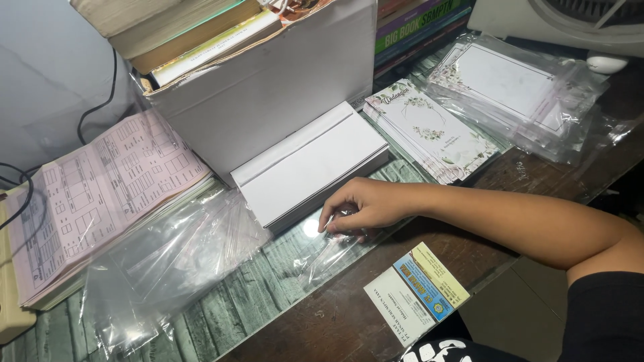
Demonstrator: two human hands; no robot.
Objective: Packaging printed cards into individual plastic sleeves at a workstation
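Note:
My right hand (365, 206) reaches in from the right, its arm lying across the desk edge. Its curled fingertips pinch the upper edge of a clear plastic sleeve (333, 251) that lies flat on the glass desktop (268, 295). Just behind the hand sits a stack of white cards (308, 164), close to the fingers but apart from them. A small white, blue and yellow printed card (416, 295) sits below the hand at the desk's front edge. My left hand is not in view.
A loose pile of clear sleeves (168, 261) lies at the left, beside a stack of pink forms (94, 194). A white box (268, 87) topped with books (181, 27) stands behind. Floral cards (433, 131) and bagged cards (516, 90) lie at the right.

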